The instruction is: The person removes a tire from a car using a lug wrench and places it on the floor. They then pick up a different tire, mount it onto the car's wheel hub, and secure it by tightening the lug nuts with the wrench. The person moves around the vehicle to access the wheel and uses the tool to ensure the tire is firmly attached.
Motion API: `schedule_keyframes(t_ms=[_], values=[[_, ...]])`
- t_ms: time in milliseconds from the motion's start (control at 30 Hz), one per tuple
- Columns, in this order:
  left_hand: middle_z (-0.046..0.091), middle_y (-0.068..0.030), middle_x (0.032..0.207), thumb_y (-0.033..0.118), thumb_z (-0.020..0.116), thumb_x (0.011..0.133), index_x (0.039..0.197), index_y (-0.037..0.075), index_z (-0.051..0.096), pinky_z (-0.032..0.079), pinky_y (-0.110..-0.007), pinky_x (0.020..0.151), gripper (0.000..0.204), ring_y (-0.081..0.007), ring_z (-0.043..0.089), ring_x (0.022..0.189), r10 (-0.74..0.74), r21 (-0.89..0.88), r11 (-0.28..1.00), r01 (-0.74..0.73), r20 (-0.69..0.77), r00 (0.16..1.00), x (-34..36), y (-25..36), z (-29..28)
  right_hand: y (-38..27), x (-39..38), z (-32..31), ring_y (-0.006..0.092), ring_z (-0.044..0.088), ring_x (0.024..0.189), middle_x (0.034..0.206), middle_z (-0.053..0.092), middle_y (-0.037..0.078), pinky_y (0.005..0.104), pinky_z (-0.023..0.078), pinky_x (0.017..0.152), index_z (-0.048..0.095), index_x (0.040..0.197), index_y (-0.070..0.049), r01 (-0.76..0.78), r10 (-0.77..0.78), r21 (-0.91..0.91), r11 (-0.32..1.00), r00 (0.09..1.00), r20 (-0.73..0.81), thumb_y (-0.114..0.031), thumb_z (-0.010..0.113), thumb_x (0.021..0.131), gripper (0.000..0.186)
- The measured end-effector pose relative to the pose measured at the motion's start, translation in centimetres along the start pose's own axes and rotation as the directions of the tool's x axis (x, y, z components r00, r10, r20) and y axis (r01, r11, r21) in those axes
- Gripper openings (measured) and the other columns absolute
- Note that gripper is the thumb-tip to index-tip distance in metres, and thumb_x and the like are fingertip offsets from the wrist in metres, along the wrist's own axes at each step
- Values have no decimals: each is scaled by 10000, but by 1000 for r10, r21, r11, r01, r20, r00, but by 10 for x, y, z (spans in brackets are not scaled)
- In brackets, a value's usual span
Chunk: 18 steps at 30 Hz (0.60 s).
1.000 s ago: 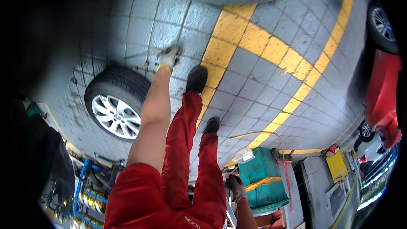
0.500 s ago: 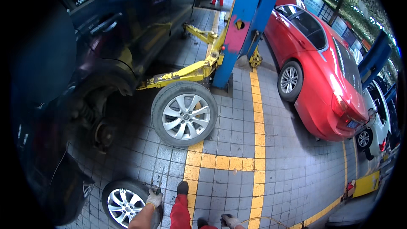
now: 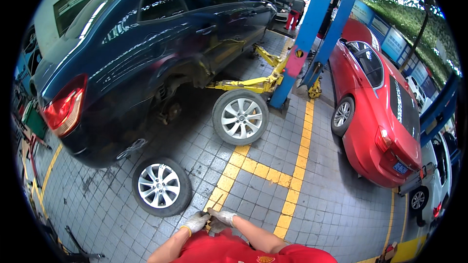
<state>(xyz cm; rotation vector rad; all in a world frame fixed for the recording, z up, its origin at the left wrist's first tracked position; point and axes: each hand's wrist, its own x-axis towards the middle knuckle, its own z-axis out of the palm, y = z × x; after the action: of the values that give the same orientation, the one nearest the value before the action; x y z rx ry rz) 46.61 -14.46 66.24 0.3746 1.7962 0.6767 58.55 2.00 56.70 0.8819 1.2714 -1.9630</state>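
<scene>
My left hand [image 3: 197, 221] and my right hand [image 3: 223, 217], in pale work gloves, are together low at the centre, closed around a thin dark tool [image 3: 217, 201]; its full shape is unclear. A tyre on a silver alloy rim [image 3: 159, 189] lies on the tiled floor left of my hands. A second wheel [image 3: 240, 118] is further forward, beside the yellow lift arm [image 3: 243, 84]. The dark blue car [image 3: 112, 68] has an exposed rear hub [image 3: 170, 112] with no wheel on it. The bottom of my view holds my red clothing.
A blue lift post [image 3: 300, 34] stands beside the dark car. A red car [image 3: 368, 126] is on the right, with a white car [image 3: 434, 185] behind it. Two people [image 3: 295, 9] stand at the back by another vehicle. Equipment [image 3: 73, 243] lies at the lower left edge.
My view has tilted up, bringing both cars and the lift fully into sight. My hands, formerly apart with the left near the lower wheel, have come together on the thin tool.
</scene>
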Motion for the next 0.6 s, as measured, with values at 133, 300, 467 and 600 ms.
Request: schedule_keyframes(t_ms=[133,300,467,600], values=[[759,-144,1177,545,562,1081,1428,0,634,593,-377,885,650,-243,741,960,168,84,982,-169,20,986,-17,-89,3,-25,-26,106,344,674,1223,1267,724,191,489,608,992,626,1342,-13,-232,216,257,938,972,90,-551,612,1070,604],[743,-94,1196,480,562,1114,1500,-3,581,590,-331,881,619,-165,710,944,155,-387,914,-122,56,986,-137,-128,-55,10,15,147,143,585,551,735,641,38,267,482,501,679,937,-104,-175,176,43,984,984,-3,-376,690,1048,294],[755,-129,1058,417,617,1074,1356,5,636,600,-407,707,500,-210,717,764,-111,-531,816,-227,-529,841,-206,-346,-97,49,129,216,182,618,549,715,673,45,390,482,488,719,866,-108,-180,142,-403,897,982,-123,-369,733,1000,293],[746,-144,963,366,582,1055,1236,-5,684,579,-434,584,425,-240,693,662,-546,-755,624,-202,-606,578,-267,-575,-87,55,199,313,243,682,735,884,743,89,426,568,635,779,1064,-34,-197,168,-565,801,980,-103,-476,772,963,453]])
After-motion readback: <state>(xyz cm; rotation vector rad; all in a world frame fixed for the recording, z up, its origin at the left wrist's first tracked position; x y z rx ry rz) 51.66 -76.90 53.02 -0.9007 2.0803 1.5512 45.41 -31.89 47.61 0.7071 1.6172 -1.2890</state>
